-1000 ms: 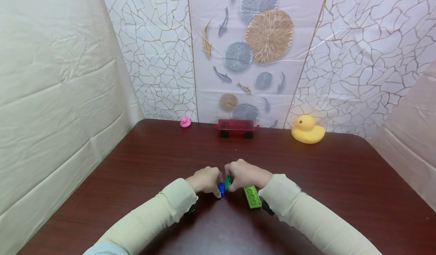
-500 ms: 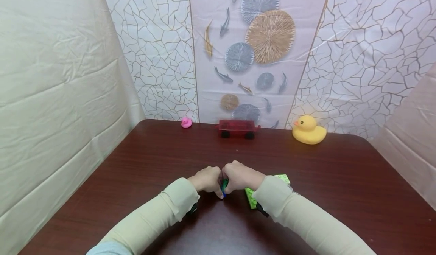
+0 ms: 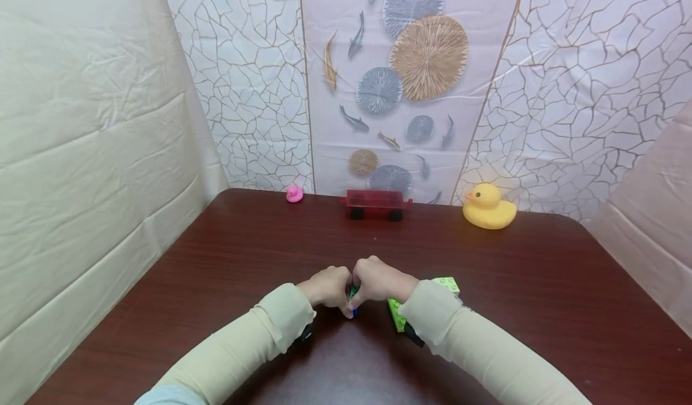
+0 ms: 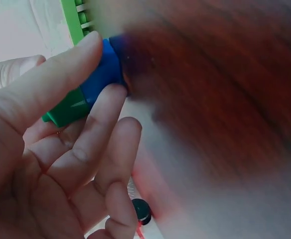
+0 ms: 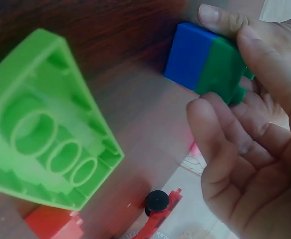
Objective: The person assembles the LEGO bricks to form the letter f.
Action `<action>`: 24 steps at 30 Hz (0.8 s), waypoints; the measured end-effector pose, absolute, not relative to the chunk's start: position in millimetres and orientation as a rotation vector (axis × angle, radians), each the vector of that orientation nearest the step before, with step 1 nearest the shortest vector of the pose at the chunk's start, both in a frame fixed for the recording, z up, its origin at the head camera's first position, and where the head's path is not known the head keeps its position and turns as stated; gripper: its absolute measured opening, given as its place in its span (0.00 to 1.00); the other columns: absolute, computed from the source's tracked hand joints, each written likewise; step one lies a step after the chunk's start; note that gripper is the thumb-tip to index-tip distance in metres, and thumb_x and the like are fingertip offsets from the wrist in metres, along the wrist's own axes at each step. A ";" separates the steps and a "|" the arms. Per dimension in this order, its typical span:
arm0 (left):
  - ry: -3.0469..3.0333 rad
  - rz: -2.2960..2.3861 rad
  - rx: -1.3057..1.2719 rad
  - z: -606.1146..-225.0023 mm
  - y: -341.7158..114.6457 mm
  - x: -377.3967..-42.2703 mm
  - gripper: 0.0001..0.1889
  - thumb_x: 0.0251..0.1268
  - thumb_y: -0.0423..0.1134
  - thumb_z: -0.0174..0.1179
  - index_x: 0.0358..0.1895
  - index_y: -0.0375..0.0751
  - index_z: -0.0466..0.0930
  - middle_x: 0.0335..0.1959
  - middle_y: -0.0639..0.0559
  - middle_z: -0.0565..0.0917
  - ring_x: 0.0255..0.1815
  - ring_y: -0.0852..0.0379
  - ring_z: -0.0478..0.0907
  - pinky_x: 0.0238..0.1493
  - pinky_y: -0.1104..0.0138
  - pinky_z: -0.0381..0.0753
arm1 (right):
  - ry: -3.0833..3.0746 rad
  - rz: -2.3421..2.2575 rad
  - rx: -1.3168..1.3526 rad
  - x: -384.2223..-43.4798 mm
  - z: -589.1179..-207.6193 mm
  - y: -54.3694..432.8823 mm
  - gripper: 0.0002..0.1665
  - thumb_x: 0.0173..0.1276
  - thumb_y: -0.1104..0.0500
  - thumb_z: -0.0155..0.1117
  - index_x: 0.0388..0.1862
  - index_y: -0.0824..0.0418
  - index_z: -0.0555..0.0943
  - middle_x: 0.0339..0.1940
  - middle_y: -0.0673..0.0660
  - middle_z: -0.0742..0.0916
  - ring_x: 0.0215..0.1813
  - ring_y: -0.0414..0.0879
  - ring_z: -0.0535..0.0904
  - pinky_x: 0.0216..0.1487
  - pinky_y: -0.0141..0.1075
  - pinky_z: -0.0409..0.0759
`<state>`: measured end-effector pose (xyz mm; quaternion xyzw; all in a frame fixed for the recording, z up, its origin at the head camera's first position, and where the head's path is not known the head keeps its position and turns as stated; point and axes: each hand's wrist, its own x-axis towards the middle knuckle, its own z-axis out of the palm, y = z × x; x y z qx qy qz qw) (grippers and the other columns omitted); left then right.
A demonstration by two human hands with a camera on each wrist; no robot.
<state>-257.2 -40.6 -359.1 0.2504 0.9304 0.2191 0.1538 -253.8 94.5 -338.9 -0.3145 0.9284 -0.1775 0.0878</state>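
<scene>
In the head view my left hand (image 3: pixel 328 287) and right hand (image 3: pixel 379 281) meet over the table around two small toy building bricks. The left hand pinches the blue brick (image 4: pixel 103 74) between thumb and finger, low at the tabletop. With its thumb and fingers, the right hand grips the green brick (image 5: pixel 219 69). Green sits flush on blue in the right wrist view, studs facing away from the blue one. From the head, fingers hide most of both bricks.
Beside the right sleeve lies a light green brick (image 3: pixel 396 316), hollow underside showing in the right wrist view; another light green brick (image 3: pixel 446 284) is behind. A red wheeled wagon (image 3: pixel 375 202), pink duck (image 3: pixel 294 194) and yellow duck (image 3: pixel 489 207) line the back edge.
The right hand has moved left, bringing the green brick from beside the blue one onto it. The left hand has stayed nearly in place.
</scene>
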 end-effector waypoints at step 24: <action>2.756 0.533 0.719 -356.4 -36.0 -261.5 0.12 0.34 0.43 0.72 0.26 0.48 0.80 0.16 0.61 0.74 0.20 0.62 0.70 0.22 0.67 0.69 | 2.768 -0.457 -0.728 -250.5 -329.2 100.4 0.12 0.42 0.55 0.73 0.13 0.56 0.78 0.07 0.49 0.70 0.14 0.40 0.60 0.15 0.30 0.60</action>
